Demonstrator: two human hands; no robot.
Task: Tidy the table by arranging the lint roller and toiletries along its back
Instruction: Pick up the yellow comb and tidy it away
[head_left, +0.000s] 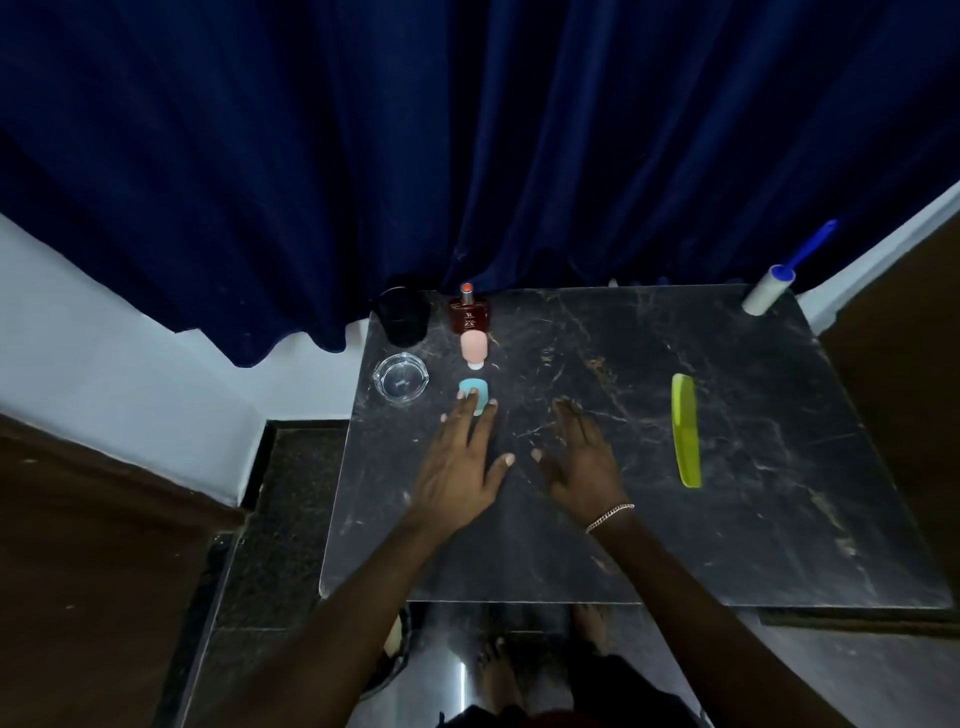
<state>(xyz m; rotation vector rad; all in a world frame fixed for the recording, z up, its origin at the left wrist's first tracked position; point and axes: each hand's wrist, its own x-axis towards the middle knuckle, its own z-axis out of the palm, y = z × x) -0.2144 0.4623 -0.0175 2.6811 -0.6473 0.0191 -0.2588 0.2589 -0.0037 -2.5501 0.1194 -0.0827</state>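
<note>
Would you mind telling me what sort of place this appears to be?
Probably a room in a home, perhaps a dressing corner: a small dark marble table holding a perfume bottle and comb, set against a blue curtain.

White lint roller (763, 292) back-right; toiletries (474, 347) lined back-left.

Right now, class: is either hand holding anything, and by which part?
Left hand: fingertips on the teal bottle, its near end; a closed grip cannot be told. Right hand: open, holding nothing.
</note>
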